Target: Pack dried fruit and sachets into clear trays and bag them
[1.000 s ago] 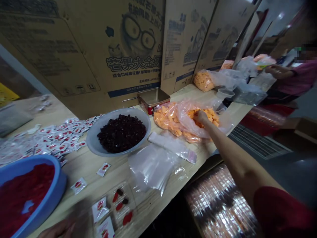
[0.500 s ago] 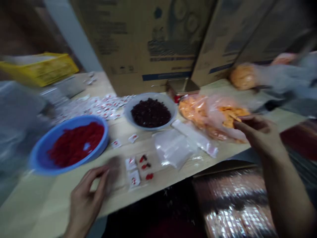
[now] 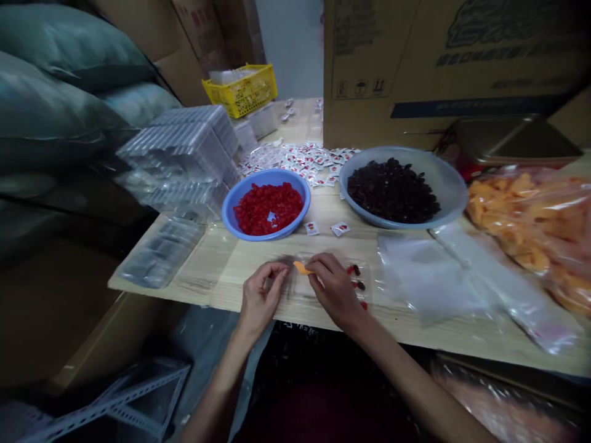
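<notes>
My right hand (image 3: pixel 335 289) pinches a small orange piece of dried fruit (image 3: pixel 301 267) above a clear plastic compartment tray (image 3: pixel 323 289) at the table's front edge. My left hand (image 3: pixel 261 297) rests beside it, its fingertips at the tray's left side, and whether they grip anything is hidden. Dark berries (image 3: pixel 355 285) and a red piece (image 3: pixel 364 304) lie in the tray to the right of my right hand. Behind my hands stand a blue bowl of red dried fruit (image 3: pixel 240 218) and a grey bowl of dark dried berries (image 3: pixel 455 197). A plastic bag of orange dried fruit (image 3: pixel 526 227) lies at the right.
Many small printed sachets (image 3: pixel 300 160) are spread at the table's far end. A stack of clear trays (image 3: pixel 180 160) stands at left, before grey sacks (image 3: pixel 69 104). Flat plastic bags (image 3: pixel 429 277) lie at right. Behind stand a cardboard box (image 3: pixel 438 61), a metal tin (image 3: pixel 512 141) and a yellow crate (image 3: pixel 240 92).
The view has swung left from the orange fruit bag. My right hand has moved from that bag to the tray with an orange piece. My left hand has moved in beside it.
</notes>
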Demonstrator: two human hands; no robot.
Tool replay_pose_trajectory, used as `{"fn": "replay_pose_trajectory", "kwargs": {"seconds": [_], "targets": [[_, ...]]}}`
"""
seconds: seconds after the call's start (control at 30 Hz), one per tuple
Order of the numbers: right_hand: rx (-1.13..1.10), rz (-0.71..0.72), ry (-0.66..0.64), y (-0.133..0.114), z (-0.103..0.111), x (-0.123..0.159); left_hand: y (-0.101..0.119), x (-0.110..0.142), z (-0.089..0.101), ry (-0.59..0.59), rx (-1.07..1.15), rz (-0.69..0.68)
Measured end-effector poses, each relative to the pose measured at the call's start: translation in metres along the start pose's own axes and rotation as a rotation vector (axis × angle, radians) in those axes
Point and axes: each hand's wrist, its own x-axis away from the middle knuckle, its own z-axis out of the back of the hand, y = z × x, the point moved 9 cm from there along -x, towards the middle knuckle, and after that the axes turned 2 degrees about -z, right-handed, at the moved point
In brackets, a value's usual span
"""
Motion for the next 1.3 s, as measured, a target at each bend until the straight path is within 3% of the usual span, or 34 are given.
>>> {"fn": "replay_pose_trajectory", "kwargs": {"seconds": [0.17, 0.33, 0.47, 0.6, 0.73, 0.87, 0.97, 1.1, 1.2, 1.3], "targets": [[0.153, 0.098, -0.066, -0.007, -0.021, 0.015, -0.010, 0.001, 0.003, 0.000, 0.003, 0.040], [0.243, 0.106, -0.264, -0.002, -0.044, 0.041, -0.015, 0.005, 0.001, -0.016, 0.012, 0.065], [0.097, -0.002, -0.283, 0.002, -0.035, 0.041, -0.004, 0.008, -0.013, -0.164, -0.066, -0.035], [0.114, 0.021, -0.280, 0.003, -0.029, 0.038, 0.006, 0.016, -0.029, -0.322, -0.212, -0.167], [0.263, 0.028, -0.333, 0.010, -0.038, 0.041, 0.005, 0.021, -0.033, -0.331, -0.320, -0.191], [0.239, 0.003, -0.237, 0.005, -0.025, 0.036, 0.018, 0.004, -0.034, -0.277, -0.342, -0.246], [0.158, -0.050, -0.084, -0.003, 0.009, 0.031, 0.033, -0.026, -0.041, -0.255, -0.304, -0.311], [0.163, -0.160, 0.118, 0.000, 0.086, 0.041, 0.041, -0.059, -0.065, -0.294, -0.318, -0.341], [0.304, -0.287, 0.311, 0.023, 0.182, 0.071, 0.039, -0.070, -0.075, -0.266, -0.325, -0.346], [0.555, -0.442, 0.560, 0.056, 0.312, 0.121, 0.032, -0.070, -0.071, -0.225, -0.288, -0.311]]}}
